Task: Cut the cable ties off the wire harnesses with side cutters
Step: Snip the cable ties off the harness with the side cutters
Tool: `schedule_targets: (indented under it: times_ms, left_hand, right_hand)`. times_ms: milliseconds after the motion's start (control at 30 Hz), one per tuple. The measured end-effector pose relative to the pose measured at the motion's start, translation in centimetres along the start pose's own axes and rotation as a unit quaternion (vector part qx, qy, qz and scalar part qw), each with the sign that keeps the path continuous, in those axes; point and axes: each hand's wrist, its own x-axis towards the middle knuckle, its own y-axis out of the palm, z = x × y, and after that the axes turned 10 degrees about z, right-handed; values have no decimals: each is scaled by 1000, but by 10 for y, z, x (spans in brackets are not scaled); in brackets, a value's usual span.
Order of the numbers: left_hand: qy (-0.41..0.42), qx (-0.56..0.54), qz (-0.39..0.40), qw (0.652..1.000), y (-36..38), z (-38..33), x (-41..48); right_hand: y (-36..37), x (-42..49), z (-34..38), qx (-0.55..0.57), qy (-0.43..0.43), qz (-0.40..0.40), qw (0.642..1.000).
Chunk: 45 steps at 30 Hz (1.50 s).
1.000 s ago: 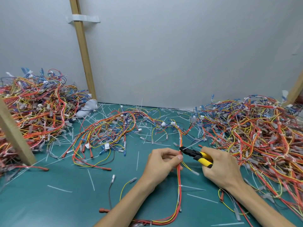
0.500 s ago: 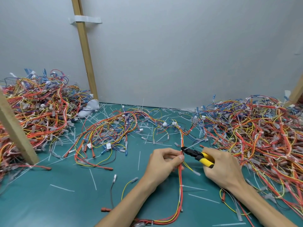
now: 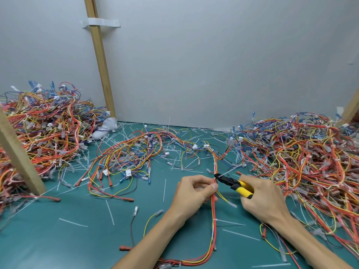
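Pinching red wire harness (image 3: 213,227) in left hand (image 3: 191,193), right hand (image 3: 262,200) gripping yellow side cutters (image 3: 234,183)

the side cutters (image 3: 234,184) have yellow handles and a black head. the wire harness (image 3: 213,232) is red, orange and yellow, with a thin white strand. the table (image 3: 48,247) is plain teal. the cut ties (image 3: 110,212) on it are whitish. the left pile (image 3: 42,133) and right pile (image 3: 303,156) mix red, orange, yellow and blue wires. the wall (image 3: 213,65) is pale grey, and the wooden post (image 3: 101,61) is light tan.

Left grip (image 3: 192,193), right grip (image 3: 261,200) bare; forearms (image 3: 153,239) bare.
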Motion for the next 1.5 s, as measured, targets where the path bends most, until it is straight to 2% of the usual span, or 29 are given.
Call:
schedule_targets:
  times_ms: [533, 800, 1133, 1200, 1267, 1300, 1333, 1400, 1500]
  left_hand:
    - [0, 0, -4, 1000, 1, -3, -2]
    - [31, -17, -17, 999, -4, -5, -1]
    - [36, 100, 110, 988, -17, -6, 1]
    - [54, 236, 97, 965, -21, -3, 1]
    - [93, 438, 67, 892, -26, 2, 1]
    - [110, 496, 54, 860, -28, 4, 1]
    - [119, 513, 44, 849, -29, 5, 0]
    - [129, 491, 25, 861, -29, 4, -1]
    - [143, 494, 11, 857, -32, 1, 0]
  right_hand:
    - [-1, 1, 0, 21, 7, 11, 1000]
    - [0, 2, 0, 40, 38, -44, 997]
    - [4, 8, -11, 123, 36, -135, 983]
    - [5, 9, -15, 145, 38, -139, 979]
    - [6, 10, -17, 160, 33, -142, 976]
    - [6, 10, -17, 171, 28, -145, 974]
    - [6, 9, -17, 186, 22, -148, 971]
    - [5, 8, -16, 224, 20, -151, 963]
    - [6, 6, -18, 294, 30, -161, 942]
